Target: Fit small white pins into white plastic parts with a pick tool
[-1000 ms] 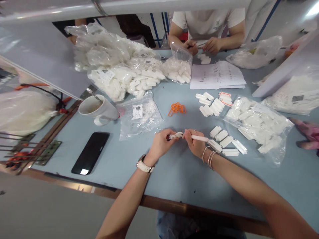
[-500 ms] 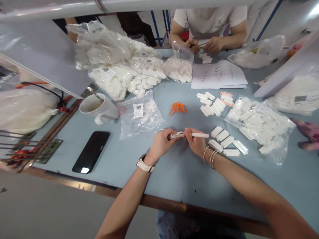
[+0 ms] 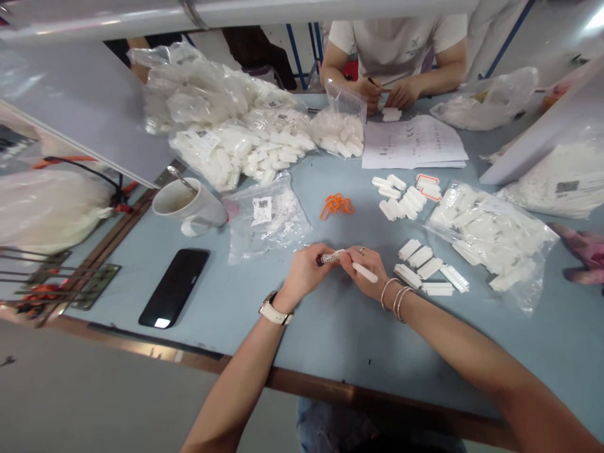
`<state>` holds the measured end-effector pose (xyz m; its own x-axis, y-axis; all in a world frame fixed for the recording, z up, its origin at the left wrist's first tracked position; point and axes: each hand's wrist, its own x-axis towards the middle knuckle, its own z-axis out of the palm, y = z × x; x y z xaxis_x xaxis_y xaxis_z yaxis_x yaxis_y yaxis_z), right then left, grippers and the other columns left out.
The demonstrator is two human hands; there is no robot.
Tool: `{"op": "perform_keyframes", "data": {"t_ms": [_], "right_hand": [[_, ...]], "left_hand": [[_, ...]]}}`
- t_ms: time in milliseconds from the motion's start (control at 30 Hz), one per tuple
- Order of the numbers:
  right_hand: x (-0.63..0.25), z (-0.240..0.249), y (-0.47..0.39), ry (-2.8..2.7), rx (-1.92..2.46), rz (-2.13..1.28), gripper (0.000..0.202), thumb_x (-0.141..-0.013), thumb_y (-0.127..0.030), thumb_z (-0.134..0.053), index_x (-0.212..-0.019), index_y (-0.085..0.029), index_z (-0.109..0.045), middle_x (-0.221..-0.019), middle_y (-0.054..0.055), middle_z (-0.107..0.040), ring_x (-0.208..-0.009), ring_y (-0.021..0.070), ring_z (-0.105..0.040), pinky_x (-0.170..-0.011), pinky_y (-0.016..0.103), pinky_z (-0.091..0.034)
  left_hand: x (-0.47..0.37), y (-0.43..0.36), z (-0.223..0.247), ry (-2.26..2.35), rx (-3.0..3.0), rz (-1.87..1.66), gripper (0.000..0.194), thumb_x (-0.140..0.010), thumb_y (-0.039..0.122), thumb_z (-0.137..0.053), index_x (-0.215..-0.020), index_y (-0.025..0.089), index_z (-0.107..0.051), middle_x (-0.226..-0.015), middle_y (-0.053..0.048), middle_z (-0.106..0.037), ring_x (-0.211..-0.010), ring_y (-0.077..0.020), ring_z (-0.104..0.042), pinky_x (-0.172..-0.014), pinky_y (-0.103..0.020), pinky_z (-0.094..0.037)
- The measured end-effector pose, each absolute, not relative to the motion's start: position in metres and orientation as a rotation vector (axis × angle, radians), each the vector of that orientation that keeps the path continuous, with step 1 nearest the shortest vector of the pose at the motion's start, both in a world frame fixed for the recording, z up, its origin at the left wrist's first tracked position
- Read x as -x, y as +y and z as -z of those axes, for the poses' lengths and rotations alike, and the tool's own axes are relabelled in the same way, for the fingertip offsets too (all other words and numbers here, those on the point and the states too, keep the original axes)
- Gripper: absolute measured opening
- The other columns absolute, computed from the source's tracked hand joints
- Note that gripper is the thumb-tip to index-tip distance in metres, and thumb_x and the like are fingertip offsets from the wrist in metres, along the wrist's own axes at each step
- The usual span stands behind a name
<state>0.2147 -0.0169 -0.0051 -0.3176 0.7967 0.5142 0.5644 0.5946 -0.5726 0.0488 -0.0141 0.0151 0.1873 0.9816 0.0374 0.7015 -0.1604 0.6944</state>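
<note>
Pinching a white part (image 3: 331, 257) in its grip, the left hand (image 3: 306, 272) angled inward; just beside that grip, the right hand (image 3: 368, 268) clasped a white-handled tool (image 3: 366, 272), its tip apparently at the part. Orange frames (image 3: 336, 205) lay beyond.

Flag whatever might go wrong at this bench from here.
The small white part could slip, since the left hand pinches it only by the fingers. The white-handled tool in the right hand might nick the left fingertips close by. The mug, holding liquid, could spill onto the nearby bag if bumped.
</note>
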Motion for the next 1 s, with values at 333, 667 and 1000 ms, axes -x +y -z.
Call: {"op": "perform_keyframes", "data": {"t_ms": [333,667,1000], "right_hand": [[-0.221,-0.0006,-0.0158,-1.833,1.176,-0.618,0.057,-0.098,-0.052,-0.021,-0.065,-0.021,-0.056,-0.057,0.002,-0.059,-0.054,0.0131,-0.056,-0.058,0.025,-0.044],[-0.2194,0.0012,-0.0149,-1.886,1.183,-0.586,0.054,-0.099,-0.048,-0.024,-0.067,-0.02,-0.058,-0.059,0.003,-0.062,-0.055,0.0133,-0.056,-0.059,0.025,-0.044],[-0.2148,0.004,-0.0168,-2.057,1.06,-0.412,0.044,-0.099,-0.035,-0.029,-0.071,-0.02,-0.06,-0.066,0.006,-0.064,-0.063,0.0156,-0.059,-0.065,0.027,-0.045]], "left_hand": [[-0.0488,-0.0145,-0.0156,1.573,-1.915,-0.654,0.006,-0.076,0.025,-0.067,-0.078,0.019,-0.066,-0.069,0.0,-0.066,-0.058,-0.0118,-0.052,-0.057,-0.024,-0.039],[-0.0484,-0.0136,-0.0137,1.569,-1.934,-0.675,0.009,-0.077,0.027,-0.066,-0.075,0.019,-0.066,-0.066,0.001,-0.064,-0.056,-0.0109,-0.049,-0.055,-0.024,-0.037],[-0.0488,-0.0137,-0.0155,1.573,-1.952,-0.675,0.007,-0.076,0.025,-0.062,-0.075,0.019,-0.065,-0.063,0.002,-0.061,-0.056,-0.011,-0.049,-0.055,-0.023,-0.037]]}}
